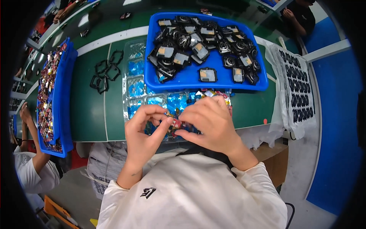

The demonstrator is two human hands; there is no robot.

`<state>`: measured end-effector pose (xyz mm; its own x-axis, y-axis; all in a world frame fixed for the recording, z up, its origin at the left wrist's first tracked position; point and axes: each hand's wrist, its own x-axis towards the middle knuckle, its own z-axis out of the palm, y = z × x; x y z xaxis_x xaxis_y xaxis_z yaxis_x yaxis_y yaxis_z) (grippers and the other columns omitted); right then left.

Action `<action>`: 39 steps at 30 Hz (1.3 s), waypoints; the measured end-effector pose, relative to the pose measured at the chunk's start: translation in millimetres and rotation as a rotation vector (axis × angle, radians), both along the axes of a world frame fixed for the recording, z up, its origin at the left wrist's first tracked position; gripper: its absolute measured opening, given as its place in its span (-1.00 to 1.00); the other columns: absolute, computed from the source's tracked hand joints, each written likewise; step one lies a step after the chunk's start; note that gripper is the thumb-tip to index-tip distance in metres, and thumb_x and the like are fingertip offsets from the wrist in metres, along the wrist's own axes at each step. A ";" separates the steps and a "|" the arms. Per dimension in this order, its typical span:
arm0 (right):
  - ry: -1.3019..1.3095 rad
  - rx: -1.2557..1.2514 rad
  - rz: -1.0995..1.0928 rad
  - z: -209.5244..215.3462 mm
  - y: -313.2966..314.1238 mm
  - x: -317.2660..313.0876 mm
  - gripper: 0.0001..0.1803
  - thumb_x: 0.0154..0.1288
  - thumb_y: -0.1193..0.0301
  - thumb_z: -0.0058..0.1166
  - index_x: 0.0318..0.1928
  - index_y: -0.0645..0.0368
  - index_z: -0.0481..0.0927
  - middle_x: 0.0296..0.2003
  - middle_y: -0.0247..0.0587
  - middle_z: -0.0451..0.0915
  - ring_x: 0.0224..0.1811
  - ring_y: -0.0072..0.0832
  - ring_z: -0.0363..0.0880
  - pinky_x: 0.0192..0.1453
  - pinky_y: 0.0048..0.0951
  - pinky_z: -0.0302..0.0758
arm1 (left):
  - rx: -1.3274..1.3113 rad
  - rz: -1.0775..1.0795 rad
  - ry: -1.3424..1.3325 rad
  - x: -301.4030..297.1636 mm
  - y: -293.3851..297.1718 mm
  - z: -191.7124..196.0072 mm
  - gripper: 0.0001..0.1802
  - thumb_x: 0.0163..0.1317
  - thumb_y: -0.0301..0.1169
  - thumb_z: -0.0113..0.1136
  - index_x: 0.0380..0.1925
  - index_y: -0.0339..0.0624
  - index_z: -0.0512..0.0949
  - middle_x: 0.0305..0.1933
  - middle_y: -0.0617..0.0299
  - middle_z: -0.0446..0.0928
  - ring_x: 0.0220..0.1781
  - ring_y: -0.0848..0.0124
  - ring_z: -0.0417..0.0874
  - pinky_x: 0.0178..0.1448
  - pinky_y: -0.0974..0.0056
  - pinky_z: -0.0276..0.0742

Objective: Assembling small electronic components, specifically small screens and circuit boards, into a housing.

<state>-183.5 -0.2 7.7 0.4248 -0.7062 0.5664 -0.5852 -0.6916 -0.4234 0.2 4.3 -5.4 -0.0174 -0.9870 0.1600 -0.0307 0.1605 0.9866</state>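
While the left hand [146,124] is pinching the red part [176,123] over the tray [125,89], its long axis is slanting rightward; the right hand's [209,120] grip I cannot tell. Beyond, the bin's [206,87] edge is bordering; bench [248,110] is extending rightward.

On the table [88,118], a compartment tray [127,100] lies toward the near edge, the left fingers [162,128] and right fingers [200,114] over its front part with a small component [176,123] between them, and a tub [183,80] heaped with casings [200,50] sits just behind, overlapping the tray. Left of the tray lie several loose frames [107,69], and farther left stands a second tub [65,114] full of small pieces [47,103]. To the right of the first tub, a sheet [280,82] lies under rows of parts [300,101], and a carton [276,164] sits below the table's near edge
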 end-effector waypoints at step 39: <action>-0.404 0.295 0.064 0.2 -10.3 8.9 -0.81 0.01 0.61 0.24 -0.28 0.28 0.66 -0.47 -0.22 0.63 -0.50 -0.49 0.50 -0.45 -0.53 0.36 | -0.128 -0.004 0.046 1.7 -0.9 12.5 -0.88 -0.04 -0.71 0.24 -0.51 -0.29 0.55 -0.42 0.19 0.63 -0.35 0.50 0.53 -0.29 0.49 0.41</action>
<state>-174.6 -10.5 7.9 0.2604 -0.8407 0.4748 -0.2945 -0.5375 -0.7902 1.9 3.4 7.0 -0.0113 -0.9584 0.2852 0.0155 0.2850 0.9584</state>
